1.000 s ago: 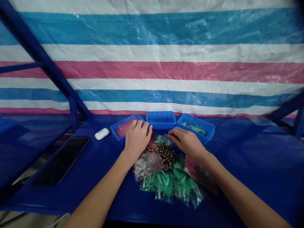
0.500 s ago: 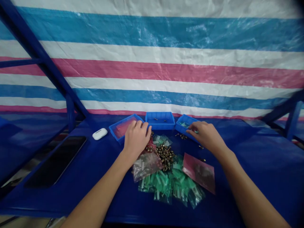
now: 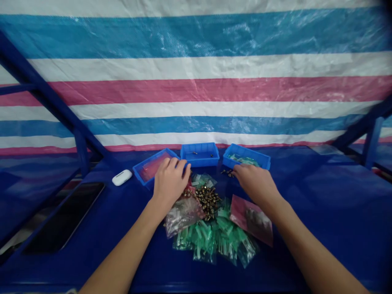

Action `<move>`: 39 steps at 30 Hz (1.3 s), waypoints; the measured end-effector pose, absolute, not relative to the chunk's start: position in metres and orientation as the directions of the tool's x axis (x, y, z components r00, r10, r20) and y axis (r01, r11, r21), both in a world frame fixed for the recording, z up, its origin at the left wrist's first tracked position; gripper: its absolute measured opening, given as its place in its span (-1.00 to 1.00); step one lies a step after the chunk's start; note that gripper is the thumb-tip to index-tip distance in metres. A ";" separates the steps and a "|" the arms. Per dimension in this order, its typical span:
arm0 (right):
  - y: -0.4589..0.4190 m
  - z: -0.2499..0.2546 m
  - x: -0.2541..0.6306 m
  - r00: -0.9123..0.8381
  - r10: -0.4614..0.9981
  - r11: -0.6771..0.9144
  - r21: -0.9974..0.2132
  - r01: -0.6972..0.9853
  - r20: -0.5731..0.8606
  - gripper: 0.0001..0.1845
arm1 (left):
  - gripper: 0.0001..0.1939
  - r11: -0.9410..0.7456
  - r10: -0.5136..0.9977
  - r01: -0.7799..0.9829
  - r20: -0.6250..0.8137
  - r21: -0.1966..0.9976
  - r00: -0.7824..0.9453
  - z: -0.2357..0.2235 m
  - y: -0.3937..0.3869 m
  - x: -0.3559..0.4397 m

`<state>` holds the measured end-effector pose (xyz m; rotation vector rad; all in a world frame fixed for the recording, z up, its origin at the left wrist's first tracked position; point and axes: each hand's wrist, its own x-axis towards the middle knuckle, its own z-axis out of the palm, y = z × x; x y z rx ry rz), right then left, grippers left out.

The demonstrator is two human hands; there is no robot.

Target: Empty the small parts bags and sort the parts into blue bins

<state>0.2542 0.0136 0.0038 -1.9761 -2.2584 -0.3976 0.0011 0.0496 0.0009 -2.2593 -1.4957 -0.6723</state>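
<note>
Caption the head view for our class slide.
Left hand at a blue bin, right hand beside brass-coloured fittings and plastic bags.

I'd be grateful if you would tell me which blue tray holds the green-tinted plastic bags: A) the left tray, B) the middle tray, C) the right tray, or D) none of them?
C. The right blue tray holds the green-tinted plastic bags, just beyond the right hand, while the middle tray shows a few small metal pieces and the left tray a pink bag.
</note>
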 end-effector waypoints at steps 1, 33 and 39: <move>0.013 -0.001 0.250 -0.146 0.967 0.117 0.147 0.982 0.207 -0.86 | -0.66 -0.387 0.755 0.922 0.563 -0.030 0.335 0.001 0.049 0.001; 0.038 0.002 0.234 -0.226 0.948 0.234 -0.013 0.972 0.224 -0.75 | -0.69 -0.525 0.738 0.850 0.481 -0.031 0.473 -0.004 0.055 -0.004; 0.033 -0.016 0.228 -0.201 0.974 0.176 0.217 0.960 0.099 -0.74 | -0.73 -0.589 0.772 0.790 0.407 0.169 0.488 -0.015 0.051 0.004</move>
